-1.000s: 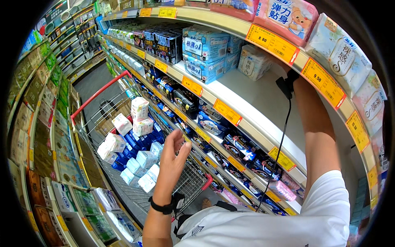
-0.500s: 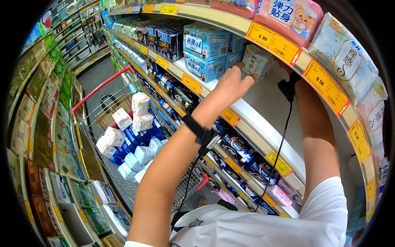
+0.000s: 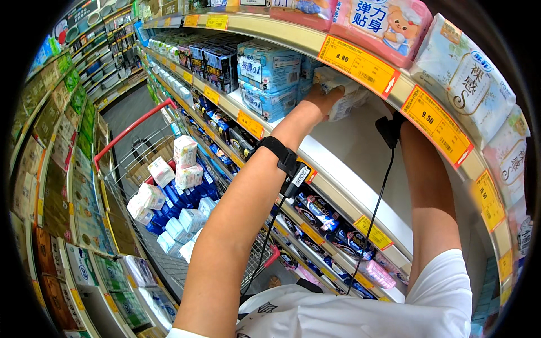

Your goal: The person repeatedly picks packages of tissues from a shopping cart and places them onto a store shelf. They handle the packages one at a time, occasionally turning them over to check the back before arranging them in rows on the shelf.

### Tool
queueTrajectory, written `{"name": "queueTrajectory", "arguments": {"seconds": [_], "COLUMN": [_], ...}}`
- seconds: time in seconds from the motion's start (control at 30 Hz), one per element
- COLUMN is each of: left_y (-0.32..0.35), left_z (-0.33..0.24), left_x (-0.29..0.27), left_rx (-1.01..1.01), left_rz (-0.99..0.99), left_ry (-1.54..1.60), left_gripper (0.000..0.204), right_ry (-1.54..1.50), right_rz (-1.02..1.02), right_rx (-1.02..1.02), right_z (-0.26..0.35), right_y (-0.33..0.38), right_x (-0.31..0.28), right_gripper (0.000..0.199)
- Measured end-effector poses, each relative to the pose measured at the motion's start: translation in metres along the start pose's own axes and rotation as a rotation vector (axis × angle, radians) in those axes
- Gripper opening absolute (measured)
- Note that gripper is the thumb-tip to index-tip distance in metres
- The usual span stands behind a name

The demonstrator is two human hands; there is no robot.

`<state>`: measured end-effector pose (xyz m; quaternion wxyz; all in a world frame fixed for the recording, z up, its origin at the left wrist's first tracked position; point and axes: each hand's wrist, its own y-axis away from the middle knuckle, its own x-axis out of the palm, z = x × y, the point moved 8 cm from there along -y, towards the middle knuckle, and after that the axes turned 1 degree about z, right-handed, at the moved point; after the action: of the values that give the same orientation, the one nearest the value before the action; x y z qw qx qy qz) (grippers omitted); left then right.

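White plastic wrap under the left hand (image 3: 323, 102): had the hand curled snugly around a small soft pack (image 3: 350, 97) at the shelf (image 3: 360, 141), just to the right of the stacked light blue packs (image 3: 267, 70). Could not tell whether fully resting on the shelf or slightly raised. Found the left hand the nearer of the two, in direct touch with the pack, at the far end of an outstretched left forearm (image 3: 225, 242). Could not settle the pack's long axis, with much of the near face covered by the hand.

Had the right hand (image 3: 389, 110) to the right of the pack, apparently apart from it, all but a sliver hidden behind the upper shelf edge (image 3: 298, 35); could not tell whether clenched, released or grasping anything.

Below and to the left, saw a wire shopping cart (image 3: 135, 130) with a red handle. Made out inside it white packs (image 3: 185, 151), some stacked one on another, over a row of dark blue packs (image 3: 180, 197), then pale blue packs (image 3: 193, 219) beside these, partly cut off from sight by the left forearm. Glimpsed a brown carton (image 3: 147, 164) too, toward the handle.
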<state>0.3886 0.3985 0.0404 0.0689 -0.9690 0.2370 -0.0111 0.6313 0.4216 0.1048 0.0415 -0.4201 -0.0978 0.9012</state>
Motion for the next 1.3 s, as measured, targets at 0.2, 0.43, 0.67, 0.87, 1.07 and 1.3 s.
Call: {"name": "queueTrajectory", "arguments": {"seconds": [0.2, 0.43, 0.67, 0.87, 1.07, 1.3], "left_y": [-0.009, -0.027, 0.001, -0.011, -0.023, 0.009], "left_z": [0.008, 0.017, 0.008, 0.009, 0.014, 0.002], "left_x": [-0.006, -0.014, -0.005, -0.005, -0.018, 0.015], "left_rx": [-0.064, 0.027, -0.117, -0.133, -0.032, 0.09], "left_rz": [-0.031, -0.048, 0.061, -0.066, -0.157, -0.083], "left_ry": [-0.03, -0.23, -0.053, -0.138, -0.152, 0.205], "left_gripper": [0.085, 0.077, 0.081, 0.082, 0.074, 0.073], "right_ry": [0.006, 0.023, 0.038, 0.055, 0.087, -0.014], "right_rz": [-0.001, -0.004, 0.002, 0.009, 0.054, 0.159], "right_rx": [0.0, -0.002, 0.008, 0.008, -0.032, 0.107], "right_z": [-0.008, -0.015, -0.022, -0.022, -0.018, -0.043], "right_y": [-0.005, -0.015, -0.012, -0.012, -0.028, 0.013], "right_x": [0.002, 0.012, 0.006, 0.004, 0.032, 0.005], "right_gripper": [0.067, 0.068, 0.068, 0.068, 0.069, 0.071]}}
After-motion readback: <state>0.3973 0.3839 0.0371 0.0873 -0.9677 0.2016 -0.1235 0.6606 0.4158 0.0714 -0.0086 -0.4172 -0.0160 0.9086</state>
